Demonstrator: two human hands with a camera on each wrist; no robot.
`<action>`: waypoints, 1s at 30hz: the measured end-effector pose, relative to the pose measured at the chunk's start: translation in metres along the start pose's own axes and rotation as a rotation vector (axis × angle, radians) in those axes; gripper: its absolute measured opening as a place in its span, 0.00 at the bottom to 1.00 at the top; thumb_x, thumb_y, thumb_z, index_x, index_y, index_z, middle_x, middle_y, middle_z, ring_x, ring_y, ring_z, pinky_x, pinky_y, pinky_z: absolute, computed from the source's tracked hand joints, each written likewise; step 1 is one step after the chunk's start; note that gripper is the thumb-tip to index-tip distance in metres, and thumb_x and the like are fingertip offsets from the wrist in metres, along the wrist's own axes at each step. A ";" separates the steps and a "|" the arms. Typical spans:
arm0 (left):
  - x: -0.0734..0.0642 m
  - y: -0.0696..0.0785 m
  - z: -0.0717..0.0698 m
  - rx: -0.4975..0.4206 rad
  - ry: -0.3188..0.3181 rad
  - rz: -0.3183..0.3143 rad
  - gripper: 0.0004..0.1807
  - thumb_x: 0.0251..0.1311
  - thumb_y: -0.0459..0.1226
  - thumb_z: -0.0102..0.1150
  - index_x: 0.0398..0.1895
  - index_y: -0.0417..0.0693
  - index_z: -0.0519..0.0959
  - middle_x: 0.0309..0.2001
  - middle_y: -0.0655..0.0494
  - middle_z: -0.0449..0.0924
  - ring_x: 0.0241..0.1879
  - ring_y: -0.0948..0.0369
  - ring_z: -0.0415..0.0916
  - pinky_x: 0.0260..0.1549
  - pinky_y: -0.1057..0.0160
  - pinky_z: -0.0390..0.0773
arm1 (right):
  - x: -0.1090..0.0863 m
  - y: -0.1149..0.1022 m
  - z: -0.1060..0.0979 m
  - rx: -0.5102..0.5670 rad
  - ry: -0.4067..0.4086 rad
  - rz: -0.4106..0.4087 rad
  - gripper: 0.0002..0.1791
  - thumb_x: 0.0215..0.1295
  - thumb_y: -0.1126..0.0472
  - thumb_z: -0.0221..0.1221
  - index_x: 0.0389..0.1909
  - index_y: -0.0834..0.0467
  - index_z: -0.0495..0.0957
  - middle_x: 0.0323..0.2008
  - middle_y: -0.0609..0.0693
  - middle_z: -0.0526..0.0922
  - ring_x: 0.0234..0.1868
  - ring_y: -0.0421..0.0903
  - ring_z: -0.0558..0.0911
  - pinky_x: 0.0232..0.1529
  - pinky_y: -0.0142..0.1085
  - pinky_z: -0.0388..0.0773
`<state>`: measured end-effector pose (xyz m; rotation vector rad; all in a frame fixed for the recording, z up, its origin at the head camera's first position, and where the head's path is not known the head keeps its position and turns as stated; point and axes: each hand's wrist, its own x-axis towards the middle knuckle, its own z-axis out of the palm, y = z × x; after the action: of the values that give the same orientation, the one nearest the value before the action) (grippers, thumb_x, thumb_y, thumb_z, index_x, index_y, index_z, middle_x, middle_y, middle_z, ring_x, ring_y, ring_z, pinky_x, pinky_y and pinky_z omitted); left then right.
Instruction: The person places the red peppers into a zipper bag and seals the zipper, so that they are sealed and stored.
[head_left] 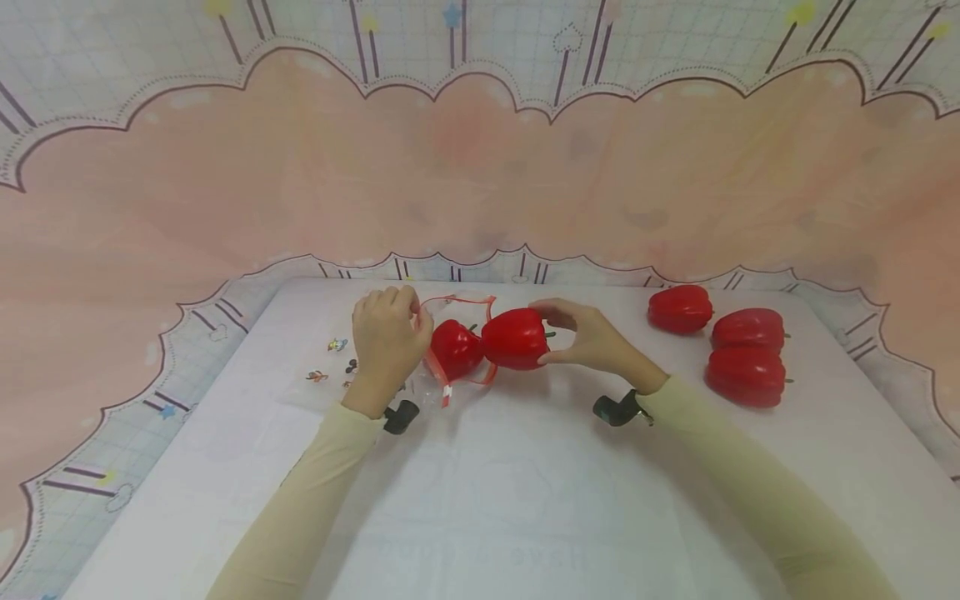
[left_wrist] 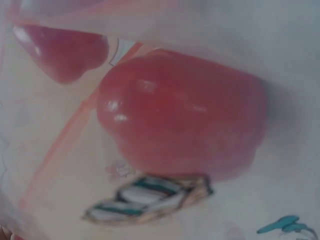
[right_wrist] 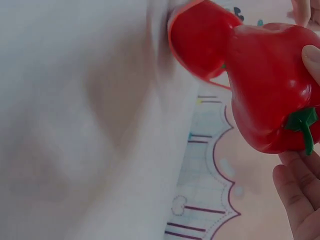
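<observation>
Pepper (head_left: pixel 513 339) occupies right hand (head_left: pixel 595 337), bag (head_left: pixel 330 363) left hand (head_left: pixel 388 343), over white table (head_left: pixel 480 500) before pink cloth (head_left: pixel 480 183).

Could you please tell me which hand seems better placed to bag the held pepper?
Likely the right hand: it holds the red pepper at the opening of the bag, while the left hand appears to grip its rim.

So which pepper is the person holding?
The red bell pepper gripped in the right hand. Another bell pepper sits inside the see-through bag; three more bell peppers lie untouched on the table, farther right.
</observation>
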<state>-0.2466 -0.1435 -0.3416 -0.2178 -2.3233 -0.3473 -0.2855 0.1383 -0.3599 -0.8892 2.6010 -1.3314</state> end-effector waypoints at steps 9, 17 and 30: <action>0.000 0.004 -0.002 0.006 -0.004 -0.002 0.07 0.55 0.35 0.58 0.25 0.41 0.74 0.24 0.45 0.78 0.28 0.50 0.73 0.38 0.51 0.75 | 0.004 0.002 0.012 0.070 -0.011 0.035 0.38 0.45 0.63 0.71 0.60 0.59 0.67 0.58 0.58 0.75 0.61 0.55 0.74 0.58 0.50 0.72; -0.001 0.008 -0.003 -0.004 -0.011 0.019 0.06 0.55 0.35 0.58 0.26 0.41 0.74 0.23 0.45 0.78 0.28 0.50 0.72 0.39 0.52 0.74 | 0.004 0.003 0.017 0.088 0.013 0.055 0.36 0.46 0.63 0.71 0.58 0.60 0.68 0.57 0.59 0.75 0.60 0.56 0.74 0.59 0.52 0.71; -0.005 0.007 0.000 -0.019 -0.049 0.017 0.05 0.56 0.35 0.57 0.27 0.42 0.74 0.25 0.46 0.78 0.29 0.51 0.72 0.39 0.53 0.73 | 0.015 0.006 0.032 0.096 0.024 0.046 0.35 0.47 0.63 0.70 0.58 0.59 0.68 0.57 0.57 0.75 0.61 0.54 0.74 0.59 0.49 0.71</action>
<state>-0.2413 -0.1369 -0.3445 -0.2584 -2.3657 -0.3594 -0.2897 0.1102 -0.3818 -0.7998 2.5341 -1.4492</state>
